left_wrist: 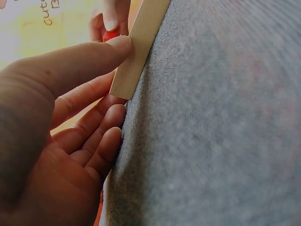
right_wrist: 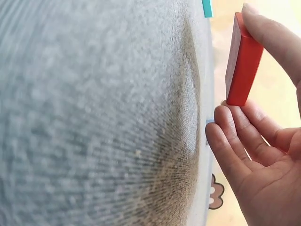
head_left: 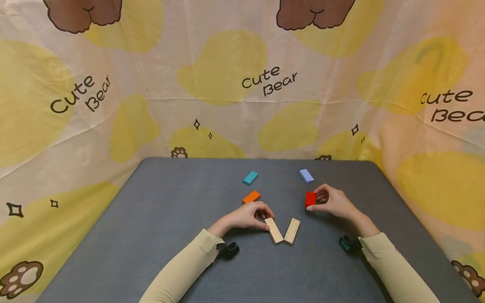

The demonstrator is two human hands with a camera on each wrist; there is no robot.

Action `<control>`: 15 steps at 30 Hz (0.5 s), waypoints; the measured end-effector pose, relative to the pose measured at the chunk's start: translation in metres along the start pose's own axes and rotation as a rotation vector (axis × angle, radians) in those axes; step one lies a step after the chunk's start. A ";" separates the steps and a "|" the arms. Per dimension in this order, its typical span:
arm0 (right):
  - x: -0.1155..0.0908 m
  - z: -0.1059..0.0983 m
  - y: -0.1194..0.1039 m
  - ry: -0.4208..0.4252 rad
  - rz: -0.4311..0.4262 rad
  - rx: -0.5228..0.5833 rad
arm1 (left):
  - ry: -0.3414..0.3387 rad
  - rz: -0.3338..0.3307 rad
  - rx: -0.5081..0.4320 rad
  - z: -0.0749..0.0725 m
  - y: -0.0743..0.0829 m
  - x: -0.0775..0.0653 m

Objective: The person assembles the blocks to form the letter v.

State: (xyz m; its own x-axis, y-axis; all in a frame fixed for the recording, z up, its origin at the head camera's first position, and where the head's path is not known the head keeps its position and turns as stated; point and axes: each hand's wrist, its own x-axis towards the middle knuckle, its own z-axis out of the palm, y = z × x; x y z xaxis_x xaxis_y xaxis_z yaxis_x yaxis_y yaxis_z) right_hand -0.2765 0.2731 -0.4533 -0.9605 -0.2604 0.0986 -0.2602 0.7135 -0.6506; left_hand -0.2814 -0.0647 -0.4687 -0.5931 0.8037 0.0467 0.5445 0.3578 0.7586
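Observation:
My left hand (head_left: pixel 248 216) pinches the far end of a plain wooden block (head_left: pixel 275 232) lying on the grey table. In the left wrist view the thumb lies on one side of that wooden block (left_wrist: pixel 139 54), the other fingers beyond it. A second wooden block (head_left: pixel 292 231) slants beside it; their near ends meet in a V. Farther right, my right hand (head_left: pixel 336 205) holds a red block (head_left: pixel 310 200). Thumb and fingertips grip the red block (right_wrist: pixel 245 63) at opposite ends in the right wrist view, and it appears raised off the table.
Just behind my left hand lies an orange block (head_left: pixel 251 196), partly covered by it. A teal block (head_left: pixel 250 178) and a light blue block (head_left: pixel 307 176) lie farther back on the table (head_left: pixel 182 189). A patterned cloth (head_left: pixel 223 84) hangs around the table's back and sides.

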 end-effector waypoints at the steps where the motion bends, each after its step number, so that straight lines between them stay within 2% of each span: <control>1: 0.000 0.000 0.000 -0.001 -0.004 -0.002 | 0.001 0.000 0.001 0.000 0.000 0.000; 15: 0.003 0.008 -0.007 -0.002 -0.001 -0.014 | 0.003 -0.009 0.000 0.000 0.001 -0.001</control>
State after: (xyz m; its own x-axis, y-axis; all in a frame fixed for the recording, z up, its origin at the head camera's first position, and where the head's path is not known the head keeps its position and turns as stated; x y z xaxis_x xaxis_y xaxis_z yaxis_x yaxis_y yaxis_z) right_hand -0.2766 0.2625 -0.4544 -0.9601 -0.2623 0.0974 -0.2623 0.7225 -0.6396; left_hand -0.2805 -0.0647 -0.4676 -0.5994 0.7993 0.0420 0.5391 0.3644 0.7593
